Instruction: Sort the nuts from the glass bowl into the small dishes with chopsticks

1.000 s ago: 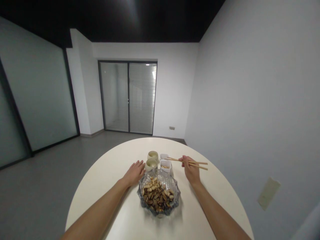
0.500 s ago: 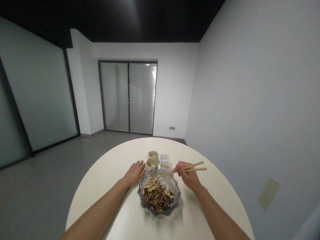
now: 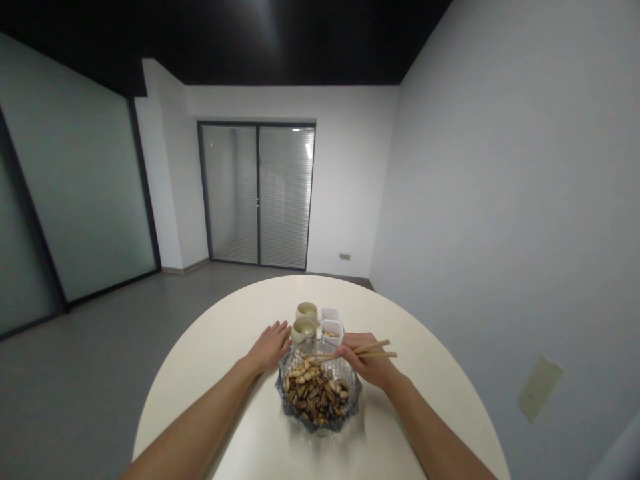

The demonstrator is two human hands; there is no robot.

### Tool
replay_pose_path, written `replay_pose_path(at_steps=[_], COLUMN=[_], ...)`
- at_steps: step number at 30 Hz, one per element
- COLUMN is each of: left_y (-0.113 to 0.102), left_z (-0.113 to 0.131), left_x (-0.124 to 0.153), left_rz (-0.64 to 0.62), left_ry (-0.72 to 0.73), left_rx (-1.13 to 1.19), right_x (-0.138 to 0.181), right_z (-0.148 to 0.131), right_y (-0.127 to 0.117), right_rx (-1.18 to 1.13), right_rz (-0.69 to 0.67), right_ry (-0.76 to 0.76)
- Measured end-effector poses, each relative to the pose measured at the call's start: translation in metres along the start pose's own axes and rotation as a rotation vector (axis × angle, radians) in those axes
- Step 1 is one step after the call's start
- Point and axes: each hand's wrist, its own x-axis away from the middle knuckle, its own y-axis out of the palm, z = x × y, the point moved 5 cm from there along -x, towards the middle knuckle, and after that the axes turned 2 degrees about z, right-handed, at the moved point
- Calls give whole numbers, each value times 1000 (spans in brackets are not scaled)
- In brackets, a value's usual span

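One clear glass bowl (image 3: 320, 428), scalloped rim, nearest on the surface (image 3: 210, 347), midway between the forearms. Contents: dark, striped pecans (image 3: 313, 400) in the near part; pale peanuts (image 3: 305, 373) along the far left.

Two wooden chopsticks (image 3: 383, 355), slanting over the bowl's far right rim, tips at the far edge of the peanuts. Whether anything is nipped between them cannot be told. Handling note, by judgement: choose a nut lying loose at the pile's edge, straddle its waist, squeeze lightly and evenly, since smooth shells may roll; raise it clear of the points on the rim before moving sideways.

One right hand (image 3: 367, 365), gripping the chopsticks well forward; thumb along the near side, knuckles outward, wrist turned in, low over the rim.

One left hand (image 3: 269, 347), holding nothing; palm down on the surface, fingers extended forward, forearm slanting in from the lower left. Thumb side just beside the near green cup (image 3: 303, 339); contact uncertain.

One near white cup (image 3: 329, 341), small pieces inside; directly behind, one far white cup (image 3: 330, 313) and one far green cup (image 3: 307, 308), side by side.
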Motion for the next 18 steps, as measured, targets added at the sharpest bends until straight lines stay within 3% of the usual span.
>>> replay_pose_path(at_steps=[8,18], left_y=[-3,1], left_z=[2,-3], left_x=[2,3], left_rz=[-2,0], left_ry=[-9,-12], left_rx=[0,14], right_x=[-1,13], right_z=[-2,26], right_y=[-10,-35], right_rx=[-26,-78], right_rz=[95,452], right_ry=[25,249])
